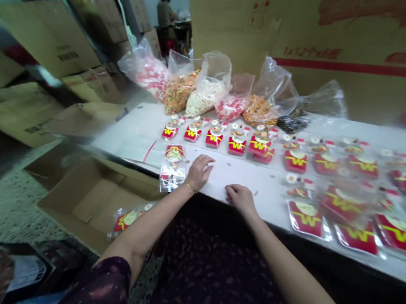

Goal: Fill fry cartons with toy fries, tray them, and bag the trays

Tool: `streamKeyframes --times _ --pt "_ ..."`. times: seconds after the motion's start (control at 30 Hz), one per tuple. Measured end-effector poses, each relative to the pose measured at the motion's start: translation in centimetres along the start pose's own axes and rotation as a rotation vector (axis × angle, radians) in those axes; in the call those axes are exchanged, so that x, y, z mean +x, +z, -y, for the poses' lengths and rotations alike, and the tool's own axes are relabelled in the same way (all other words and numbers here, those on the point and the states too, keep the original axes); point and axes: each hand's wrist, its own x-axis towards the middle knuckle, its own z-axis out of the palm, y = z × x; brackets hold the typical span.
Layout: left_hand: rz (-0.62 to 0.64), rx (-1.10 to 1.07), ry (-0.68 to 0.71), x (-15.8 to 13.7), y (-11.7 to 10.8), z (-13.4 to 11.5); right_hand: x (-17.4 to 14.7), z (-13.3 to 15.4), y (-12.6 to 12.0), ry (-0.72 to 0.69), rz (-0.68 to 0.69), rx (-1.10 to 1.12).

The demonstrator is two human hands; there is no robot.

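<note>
Lying just beside the left hand (200, 172): a clear packet (173, 168) with a red carton shape, left of centre in my view.
Left hand: thumb and fingers parted, nothing visible between them.
Right hand (240, 198): loosely curled, centre; I can't tell whether it holds anything.
White tabletop (255, 174): red-carton packets (295, 160), right.
Plastic bags (207, 94): filled, upper centre.
Cardboard box (93, 193): open, lower left.
</note>
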Motion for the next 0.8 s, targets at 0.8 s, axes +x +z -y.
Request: streamKeyframes --times 0.8 --pt "0.524 0.369 0.091 1.1 -4.6 2.0 -1.2 -2.4 -3.9 -0.25 -0.258 -0.058"
